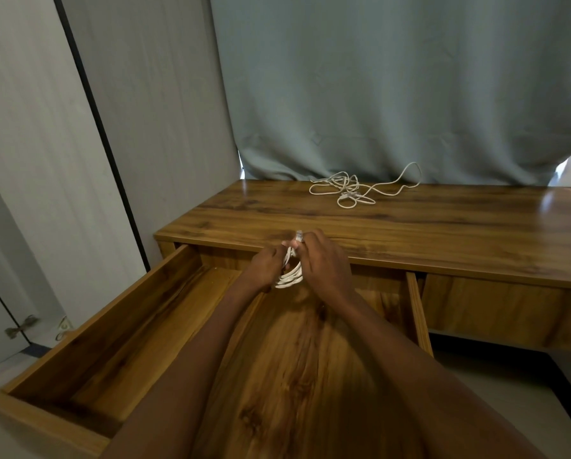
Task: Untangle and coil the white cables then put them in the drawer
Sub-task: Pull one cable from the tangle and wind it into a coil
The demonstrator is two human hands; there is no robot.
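Observation:
Both my hands hold a coiled white cable (290, 274) above the far end of the open wooden drawer (118, 329). My left hand (267, 268) grips the coil from the left. On the right side, my right hand (324, 260) pinches the cable near its clear plug, which sticks up between the fingers. A second white cable (353, 188) lies tangled in loose loops on the wooden desk top (443, 226), near the curtain at the back.
The drawer is pulled far out toward me and nothing lies on its visible floor. A grey-green curtain (393, 94) hangs behind the desk. A pale wall panel (45, 160) stands at the left. A shut drawer front (496, 309) sits to the right.

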